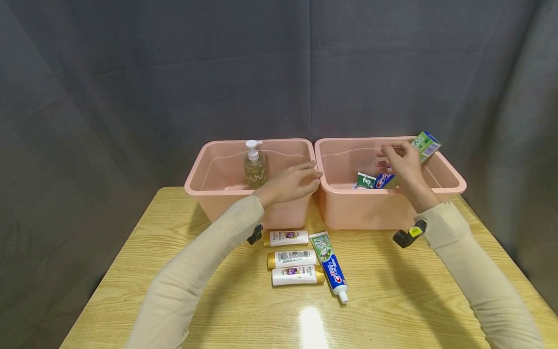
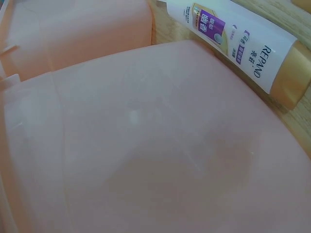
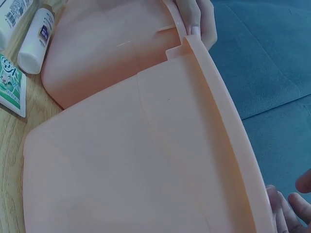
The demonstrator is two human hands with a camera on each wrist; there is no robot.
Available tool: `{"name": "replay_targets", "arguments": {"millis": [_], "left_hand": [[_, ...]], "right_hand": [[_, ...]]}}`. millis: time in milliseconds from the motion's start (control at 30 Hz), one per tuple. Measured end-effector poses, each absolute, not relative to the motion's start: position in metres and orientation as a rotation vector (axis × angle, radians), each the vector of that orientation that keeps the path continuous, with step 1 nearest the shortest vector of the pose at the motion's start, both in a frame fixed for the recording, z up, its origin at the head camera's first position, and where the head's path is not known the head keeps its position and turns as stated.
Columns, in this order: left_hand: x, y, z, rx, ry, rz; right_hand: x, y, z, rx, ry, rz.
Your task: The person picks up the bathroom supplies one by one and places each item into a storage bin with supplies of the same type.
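Note:
My left hand (image 1: 294, 183) reaches over the front right of the left pink bin (image 1: 209, 192), its extended fingers at the rims where the two bins meet. In the right wrist view, the fingers of that left hand (image 3: 200, 22) lie at the bin's rim. Above the right pink bin (image 1: 348, 192) is my right hand (image 1: 405, 167), fingers bent and thumb apart, with nothing seen between them. Beneath and beside it in the bin are a green tube (image 1: 365, 181), a blue toothpaste box (image 1: 384, 181) and a green box (image 1: 425, 145) leaning over the rim.
A pump bottle (image 1: 255, 170) stands inside the left bin. On the wooden table (image 1: 383, 300) before the bins lie three white tubes with gold caps, the nearest tube (image 1: 296, 275) in front, and a toothpaste tube (image 1: 330, 264). A grey curtain (image 1: 244, 72) hangs behind.

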State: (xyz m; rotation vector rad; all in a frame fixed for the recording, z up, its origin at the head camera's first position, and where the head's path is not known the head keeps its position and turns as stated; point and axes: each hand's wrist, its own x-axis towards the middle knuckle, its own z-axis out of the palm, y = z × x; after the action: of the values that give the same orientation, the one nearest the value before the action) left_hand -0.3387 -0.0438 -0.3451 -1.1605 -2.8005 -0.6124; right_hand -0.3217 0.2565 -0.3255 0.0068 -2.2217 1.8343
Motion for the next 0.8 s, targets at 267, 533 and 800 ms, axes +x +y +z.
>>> {"name": "replay_targets", "arguments": {"millis": [267, 533, 800], "left_hand": [[-0.338, -0.045, -0.345, -1.165, -2.798, -0.614], [-0.338, -0.045, -0.345, -1.175, -2.788, -0.602], [-0.336, -0.044, -0.340, -1.170, -2.795, -0.598]], "right_hand": [[-0.316, 0.252, -0.323, 0.043, -2.223, 1.820], [-0.313, 0.251, -0.320, 0.096, -2.193, 1.860], [-0.311, 0.249, -0.318, 0.126, -2.275, 1.714]]}}
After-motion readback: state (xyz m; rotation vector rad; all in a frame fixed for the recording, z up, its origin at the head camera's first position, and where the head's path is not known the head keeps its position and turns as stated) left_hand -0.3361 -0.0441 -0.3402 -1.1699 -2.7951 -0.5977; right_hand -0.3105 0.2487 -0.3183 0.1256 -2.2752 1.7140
